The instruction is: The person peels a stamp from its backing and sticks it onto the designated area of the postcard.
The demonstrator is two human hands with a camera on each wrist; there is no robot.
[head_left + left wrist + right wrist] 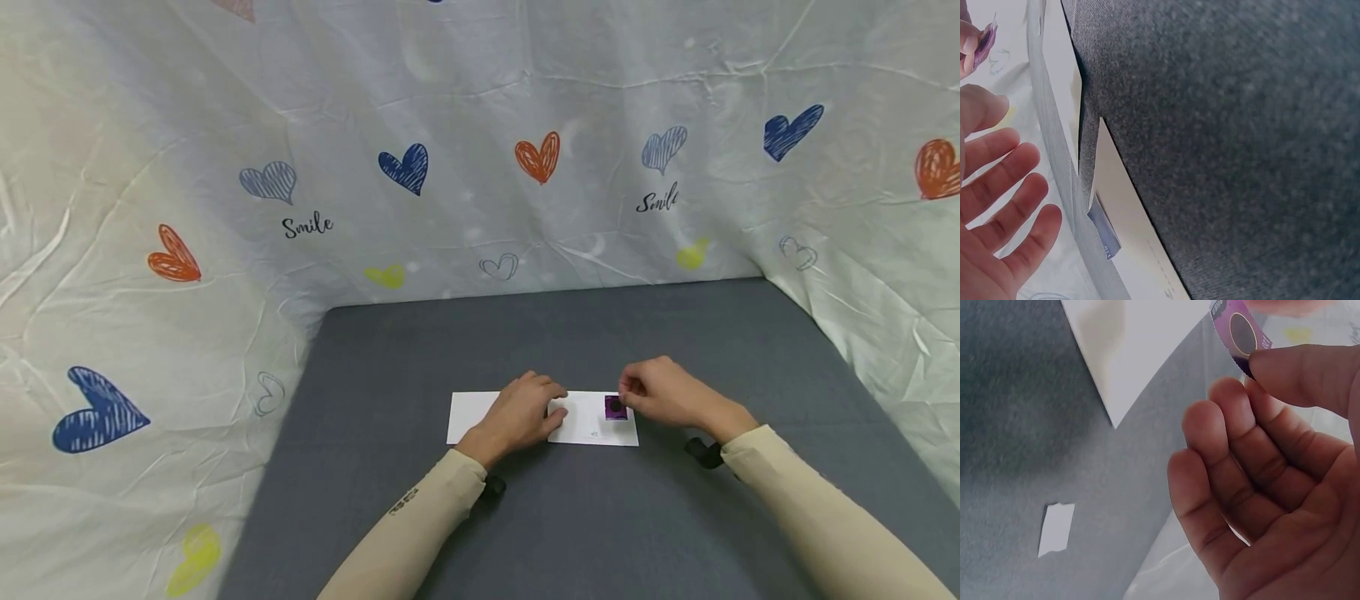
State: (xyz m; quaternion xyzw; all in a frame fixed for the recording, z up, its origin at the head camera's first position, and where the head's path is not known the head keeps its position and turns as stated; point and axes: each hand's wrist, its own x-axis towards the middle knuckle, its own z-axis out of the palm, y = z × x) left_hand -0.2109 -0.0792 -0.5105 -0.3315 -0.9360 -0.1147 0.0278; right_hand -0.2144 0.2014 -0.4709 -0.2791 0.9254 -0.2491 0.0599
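Note:
My right hand [660, 392] pinches a small purple stamp [1242, 331] with a black oval between thumb and index finger. In the head view the stamp appears over the right end of a white card [581, 421]; whether it touches cannot be told. My left hand [519, 412] is held over the inner ends of this card and a second white card [467, 417], its fingers relaxed and holding nothing. The left wrist view shows the left fingers [1016, 181] loosely spread. A bluish stamp [1105, 231] lies on the nearer card there, one edge lifted.
A small white paper piece [1057, 529] lies on the grey table cloth [420, 350] near the right hand. White sheeting with hearts [405, 169] hangs behind and at both sides. Dark bands [703, 452] are on both wrists.

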